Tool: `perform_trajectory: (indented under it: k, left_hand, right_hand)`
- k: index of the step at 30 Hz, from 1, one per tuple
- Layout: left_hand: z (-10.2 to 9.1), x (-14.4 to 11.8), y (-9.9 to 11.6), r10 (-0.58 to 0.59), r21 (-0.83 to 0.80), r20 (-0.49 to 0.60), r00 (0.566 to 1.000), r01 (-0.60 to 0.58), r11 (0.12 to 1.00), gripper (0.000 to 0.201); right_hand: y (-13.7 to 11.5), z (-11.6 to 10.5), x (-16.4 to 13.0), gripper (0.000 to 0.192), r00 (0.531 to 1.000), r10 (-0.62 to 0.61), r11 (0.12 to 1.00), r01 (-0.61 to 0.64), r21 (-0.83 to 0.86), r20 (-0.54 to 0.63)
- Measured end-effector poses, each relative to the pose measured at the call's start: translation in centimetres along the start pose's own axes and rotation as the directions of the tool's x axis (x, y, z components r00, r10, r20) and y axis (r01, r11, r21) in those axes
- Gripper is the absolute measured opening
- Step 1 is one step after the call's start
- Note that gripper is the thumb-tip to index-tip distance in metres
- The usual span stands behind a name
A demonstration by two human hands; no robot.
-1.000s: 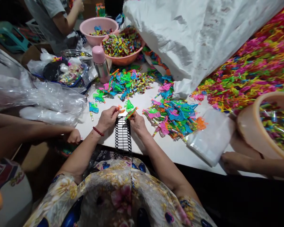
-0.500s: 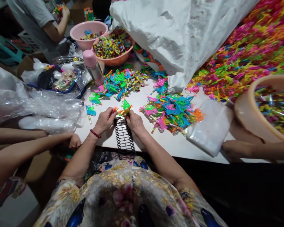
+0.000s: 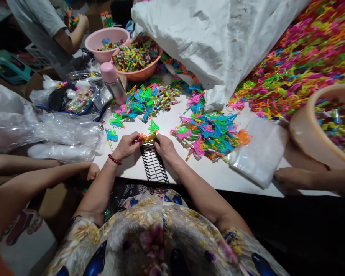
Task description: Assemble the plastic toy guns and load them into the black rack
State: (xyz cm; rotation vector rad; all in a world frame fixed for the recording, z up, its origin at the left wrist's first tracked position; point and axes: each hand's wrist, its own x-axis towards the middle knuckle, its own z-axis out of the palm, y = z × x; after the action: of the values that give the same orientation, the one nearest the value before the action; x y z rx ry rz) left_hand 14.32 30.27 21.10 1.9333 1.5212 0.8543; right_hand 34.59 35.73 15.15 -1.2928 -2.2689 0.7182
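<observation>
The left hand and right hand, a plastic piece in each, flank the far end of a rack, which crosses the near edge of the table. Right of the right hand lies a pile of pieces, then a stack of bags, then a tub with parts inside. Behind the tub spreads a heap, sheeting to its left. Beyond the left hand stands a flask, in front of two basins holding parts; loose bags lie left
</observation>
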Motion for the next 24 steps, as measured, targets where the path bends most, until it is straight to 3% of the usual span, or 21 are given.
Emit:
perform_trajectory:
  k: [5, 11, 13, 19, 24]
  left_hand:
    - [0.3, 0.3, -0.1, 0.03, -0.034, 0.004, 1.0, -0.03, 0.999, 0.021]
    - [3.2, 0.7, -0.2, 0.074, -0.061, -0.274, 0.959, -0.094, 0.994, 0.035]
    - [3.7, 0.8, -0.4, 0.09, -0.061, -0.311, 0.946, -0.115, 0.992, 0.039]
    - [3.7, 1.0, -0.8, 0.114, -0.061, -0.273, 0.955, -0.135, 0.989, 0.04]
    - [3.0, 1.2, -0.7, -0.06, -0.195, -0.238, 0.969, 0.013, 0.981, 0.039]
  right_hand:
    - [0.0, 0.3, 0.1, 0.006, 0.999, -0.029, 0.998, 0.031, 0.049, -0.043]
    - [0.1, 0.9, 0.1, 0.008, 0.992, -0.051, 0.996, 0.059, 0.069, -0.114]
    - [0.4, 1.2, 0.1, 0.009, 0.988, -0.076, 0.994, 0.086, 0.073, -0.133]
    - [1.3, 2.6, 0.1, 0.009, 0.975, -0.12, 0.981, 0.145, 0.126, -0.187]
    - [1.5, 2.2, 0.4, 0.009, 0.98, -0.09, 0.971, 0.126, 0.205, -0.177]
